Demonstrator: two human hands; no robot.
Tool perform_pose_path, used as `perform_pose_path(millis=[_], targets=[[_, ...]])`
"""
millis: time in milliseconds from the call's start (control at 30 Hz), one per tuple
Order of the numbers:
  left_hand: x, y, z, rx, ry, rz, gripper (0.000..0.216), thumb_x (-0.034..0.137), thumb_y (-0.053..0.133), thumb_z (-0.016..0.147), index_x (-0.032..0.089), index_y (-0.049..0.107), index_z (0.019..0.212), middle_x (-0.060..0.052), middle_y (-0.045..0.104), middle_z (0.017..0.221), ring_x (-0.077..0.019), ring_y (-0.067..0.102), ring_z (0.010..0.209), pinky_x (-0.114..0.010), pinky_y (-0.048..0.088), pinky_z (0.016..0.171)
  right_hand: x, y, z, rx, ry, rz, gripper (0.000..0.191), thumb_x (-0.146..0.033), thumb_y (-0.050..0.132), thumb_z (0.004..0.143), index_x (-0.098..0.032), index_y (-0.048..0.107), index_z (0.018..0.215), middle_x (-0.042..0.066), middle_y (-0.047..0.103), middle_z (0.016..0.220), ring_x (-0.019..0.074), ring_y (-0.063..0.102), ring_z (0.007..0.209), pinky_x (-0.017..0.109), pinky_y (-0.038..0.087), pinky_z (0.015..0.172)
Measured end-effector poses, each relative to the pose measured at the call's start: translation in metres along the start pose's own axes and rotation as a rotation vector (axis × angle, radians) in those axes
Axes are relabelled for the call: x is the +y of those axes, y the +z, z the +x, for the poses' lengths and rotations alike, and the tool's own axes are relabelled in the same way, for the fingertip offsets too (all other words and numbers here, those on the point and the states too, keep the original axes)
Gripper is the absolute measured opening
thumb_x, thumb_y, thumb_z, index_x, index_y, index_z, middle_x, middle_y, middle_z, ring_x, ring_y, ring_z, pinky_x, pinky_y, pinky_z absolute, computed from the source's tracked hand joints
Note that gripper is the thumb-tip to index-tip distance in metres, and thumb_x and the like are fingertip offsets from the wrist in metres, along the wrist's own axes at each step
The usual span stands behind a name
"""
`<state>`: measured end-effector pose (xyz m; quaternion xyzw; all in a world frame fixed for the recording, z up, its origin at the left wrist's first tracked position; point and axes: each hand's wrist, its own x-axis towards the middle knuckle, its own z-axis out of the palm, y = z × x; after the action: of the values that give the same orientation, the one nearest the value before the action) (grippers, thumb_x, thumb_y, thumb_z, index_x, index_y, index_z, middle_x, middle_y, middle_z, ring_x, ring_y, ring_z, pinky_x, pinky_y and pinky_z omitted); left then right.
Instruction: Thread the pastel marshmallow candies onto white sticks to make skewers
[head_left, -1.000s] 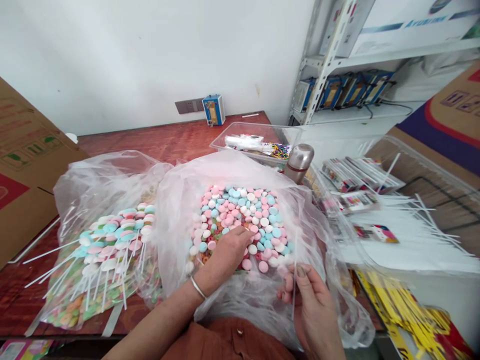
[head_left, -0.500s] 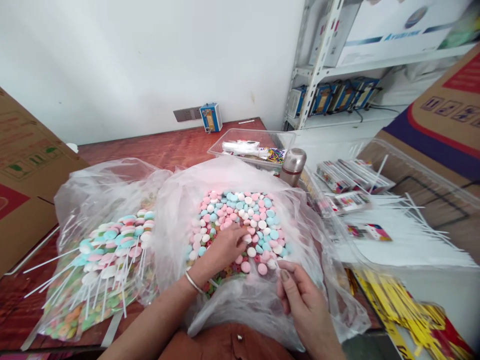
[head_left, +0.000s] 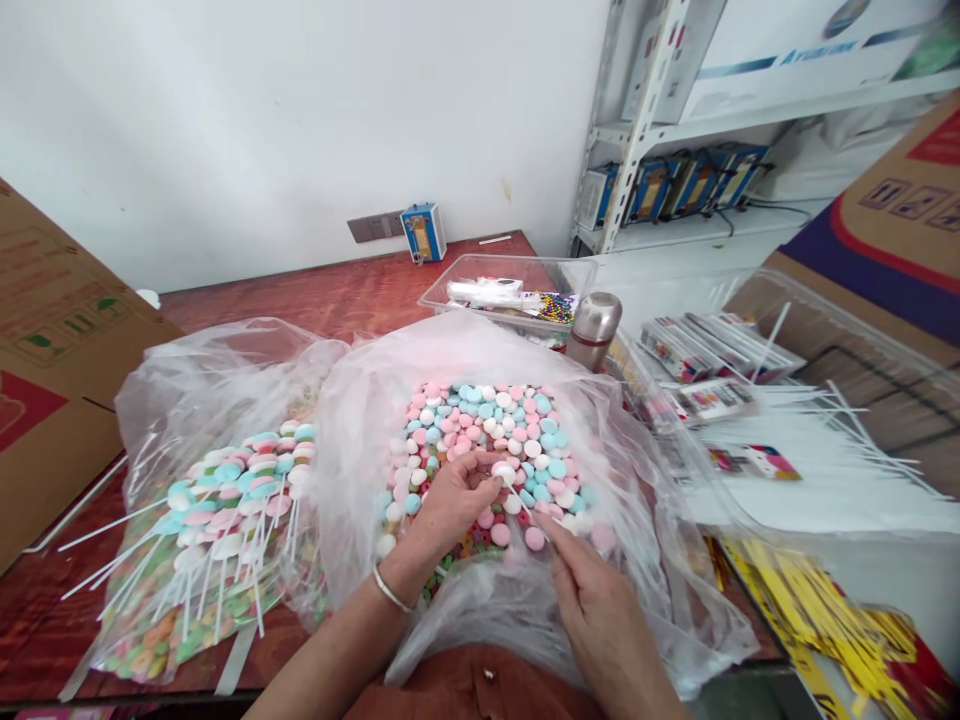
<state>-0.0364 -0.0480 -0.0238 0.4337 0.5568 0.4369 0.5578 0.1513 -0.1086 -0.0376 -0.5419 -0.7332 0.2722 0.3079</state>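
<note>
My left hand, with a white bangle at the wrist, pinches a white round candy between thumb and fingers. In my right hand is a thin white stick, its far end meeting the candy. Below both hands lies an opened clear plastic bag full of pink, white and blue candies. Some ring-shaped coloured pieces show among them near my left wrist. To the left, several candies on sticks rest on a second bag of coloured rings.
A steel flask and a clear bin of small packets stand behind the bag. On the right, a large clear bin holds white sticks and packets. Yellow strips lie below it. Cardboard boxes flank both sides.
My left hand has lifted a white candy from the pile. My right hand has moved left, bringing the stick against that candy. The view has shifted slightly.
</note>
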Motion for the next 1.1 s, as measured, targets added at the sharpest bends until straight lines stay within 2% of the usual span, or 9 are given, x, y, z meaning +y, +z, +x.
perform_pose_path(millis=[167,300,433,600,733,833,933,1000,1100], targets=[[0.001,0.004,-0.004,-0.007,0.034,0.087,0.028,0.025,0.066,0.080,0.014,0.065,0.106,-0.002,0.071,0.076,-0.0143,0.067,0.068,-0.027,0.054,0.068,0.004,0.006,-0.002,-0.009,0.024,-0.038,0.049,-0.017,0.032,0.093,-0.020,0.062,0.132,0.010,0.073,0.117,0.0238,0.071,0.103,0.035,0.058,0.080],[-0.005,0.009,-0.007,0.049,0.169,0.205,0.023,0.024,0.065,0.080,0.015,0.067,0.101,-0.005,0.072,0.086,-0.0148,0.066,0.073,-0.025,0.053,0.066,0.002,0.013,-0.003,0.005,0.033,-0.117,0.049,-0.017,0.031,0.094,-0.019,0.062,0.132,0.011,0.075,0.107,0.0248,0.072,0.091,0.035,0.056,0.074],[-0.010,0.013,-0.012,0.108,0.266,0.343,0.022,0.020,0.061,0.081,0.017,0.069,0.101,-0.004,0.071,0.087,-0.0138,0.063,0.072,-0.024,0.052,0.064,-0.005,0.012,0.000,0.009,0.011,-0.220,0.049,-0.015,0.030,0.092,-0.017,0.065,0.127,0.012,0.075,0.094,0.0257,0.073,0.081,0.033,0.054,0.066],[-0.014,0.019,-0.016,0.158,0.319,0.419,0.022,0.015,0.059,0.080,0.018,0.070,0.099,-0.004,0.071,0.090,-0.0137,0.063,0.072,-0.025,0.053,0.065,-0.009,0.007,0.001,0.008,-0.008,-0.251,0.046,-0.018,0.031,0.094,-0.017,0.065,0.126,0.012,0.076,0.092,0.0245,0.072,0.074,0.032,0.052,0.059],[-0.020,0.024,-0.019,0.195,0.363,0.420,0.027,0.012,0.058,0.079,0.019,0.070,0.103,-0.005,0.072,0.095,-0.0148,0.064,0.078,-0.027,0.055,0.071,-0.007,0.007,-0.001,0.010,-0.041,-0.187,0.043,-0.018,0.034,0.093,-0.018,0.065,0.123,0.012,0.077,0.098,0.0254,0.073,0.079,0.034,0.054,0.062],[-0.023,0.028,-0.024,0.202,0.399,0.429,0.027,0.011,0.058,0.079,0.019,0.070,0.102,-0.004,0.071,0.093,-0.0143,0.064,0.077,-0.026,0.054,0.070,-0.007,0.012,-0.001,0.044,-0.014,-0.090,0.039,-0.021,0.037,0.092,-0.019,0.066,0.117,0.013,0.076,0.102,0.0265,0.072,0.087,0.035,0.055,0.068],[-0.022,0.032,-0.034,0.151,0.426,0.474,0.026,0.009,0.058,0.079,0.019,0.071,0.099,-0.003,0.070,0.088,-0.0140,0.062,0.075,-0.025,0.053,0.069,-0.008,0.019,0.004,0.078,0.093,0.073,0.029,-0.030,0.042,0.090,-0.020,0.068,0.100,0.013,0.075,0.095,0.0263,0.070,0.081,0.036,0.053,0.067],[-0.019,0.031,-0.043,0.091,0.440,0.502,0.027,0.010,0.058,0.080,0.019,0.070,0.102,-0.003,0.070,0.088,-0.0144,0.063,0.076,-0.026,0.053,0.071,-0.009,0.022,0.009,0.058,0.231,0.301,0.023,-0.038,0.049,0.088,-0.021,0.064,0.086,0.007,0.070,0.076,0.0213,0.064,0.065,0.030,0.049,0.055],[-0.015,0.012,-0.056,0.026,0.413,0.542,0.039,0.014,0.056,0.087,0.022,0.061,0.124,-0.004,0.071,0.100,-0.0141,0.065,0.082,-0.026,0.054,0.078,-0.010,0.023,0.016,-0.011,0.540,0.801,0.030,-0.050,0.063,0.081,-0.022,0.055,0.077,-0.006,0.051,0.057,0.0089,0.038,0.039,0.020,0.029,0.036]])
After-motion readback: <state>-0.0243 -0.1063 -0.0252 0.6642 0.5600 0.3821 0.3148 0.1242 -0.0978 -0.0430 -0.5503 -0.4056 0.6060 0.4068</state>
